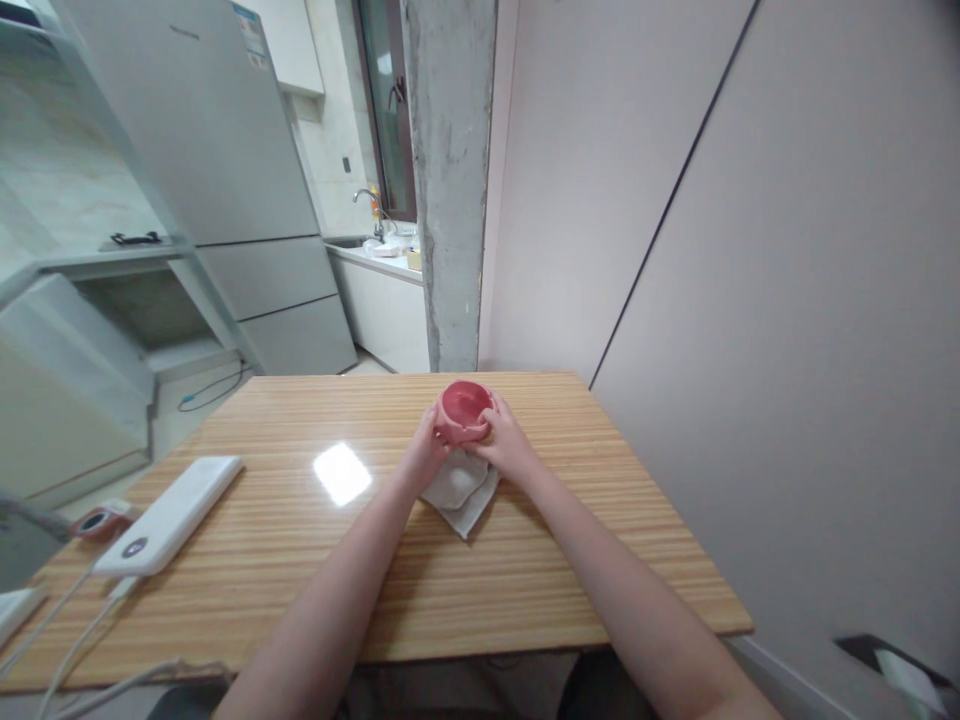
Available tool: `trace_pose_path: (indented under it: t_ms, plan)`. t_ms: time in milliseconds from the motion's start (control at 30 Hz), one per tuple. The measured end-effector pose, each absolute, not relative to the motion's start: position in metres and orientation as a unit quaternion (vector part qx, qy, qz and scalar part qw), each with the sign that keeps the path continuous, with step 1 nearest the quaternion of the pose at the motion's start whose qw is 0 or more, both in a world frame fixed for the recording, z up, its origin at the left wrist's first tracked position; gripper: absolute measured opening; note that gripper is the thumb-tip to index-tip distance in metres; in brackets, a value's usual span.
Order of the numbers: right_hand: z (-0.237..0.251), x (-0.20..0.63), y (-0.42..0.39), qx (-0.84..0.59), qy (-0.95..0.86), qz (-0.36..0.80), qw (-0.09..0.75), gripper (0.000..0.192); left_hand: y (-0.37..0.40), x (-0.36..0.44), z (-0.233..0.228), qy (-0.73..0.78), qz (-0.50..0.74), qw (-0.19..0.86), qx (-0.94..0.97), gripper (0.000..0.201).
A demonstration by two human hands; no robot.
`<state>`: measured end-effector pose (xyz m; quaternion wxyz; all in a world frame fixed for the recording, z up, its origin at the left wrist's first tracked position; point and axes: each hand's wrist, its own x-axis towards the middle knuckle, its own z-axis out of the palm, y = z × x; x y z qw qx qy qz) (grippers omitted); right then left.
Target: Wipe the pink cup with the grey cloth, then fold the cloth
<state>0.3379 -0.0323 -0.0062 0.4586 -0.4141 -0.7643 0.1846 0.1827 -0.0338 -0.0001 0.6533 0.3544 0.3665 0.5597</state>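
A pink bowl [466, 402] is held between my two hands above the far middle of the table, tilted so its inside faces me. My left hand [431, 447] is closed on the bowl's left side. On the right side, my right hand [506, 437] grips the rim, with the thumb at the inner edge. Beneath the bowl and hands, a folded whitish cloth [461, 490] lies on the wood-grain table [285, 580]. The fingertips behind and under the bowl are hidden.
A white power bank [176, 515] with cables plugged in lies at the table's left, beside a small reddish round object [101, 522]. A pale wall [600, 200] runs along the right side. Behind the table stand a concrete pillar [454, 190], a refrigerator [202, 130] and a sink counter [382, 300].
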Motion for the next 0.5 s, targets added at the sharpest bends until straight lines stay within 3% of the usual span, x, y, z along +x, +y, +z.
trace_pose_path:
  t_ms: [67,133,267,367,500]
  plan:
    - [-0.011,0.351,-0.021,-0.476,-0.717,0.154,0.485,0.028,-0.035,0.182,-0.001,0.409,0.539,0.610,0.413,0.052]
    - [-0.017,0.372,-0.009,-0.555,-0.652,0.112,0.505,0.026,-0.039,0.181,-0.001,0.484,0.502,0.483,0.529,0.043]
    - [-0.030,0.423,0.009,-0.664,-0.559,0.019,0.496,0.024,-0.054,0.181,0.004,0.520,0.284,0.245,0.768,0.020]
    - [-0.039,0.447,0.015,-0.705,-0.526,-0.016,0.476,0.024,-0.064,0.186,0.007,0.493,0.180,0.179,0.832,0.024]
    - [-0.046,0.457,0.015,-0.732,-0.503,-0.015,0.459,0.025,-0.069,0.191,0.002,0.493,0.138,0.147,0.846,0.032]
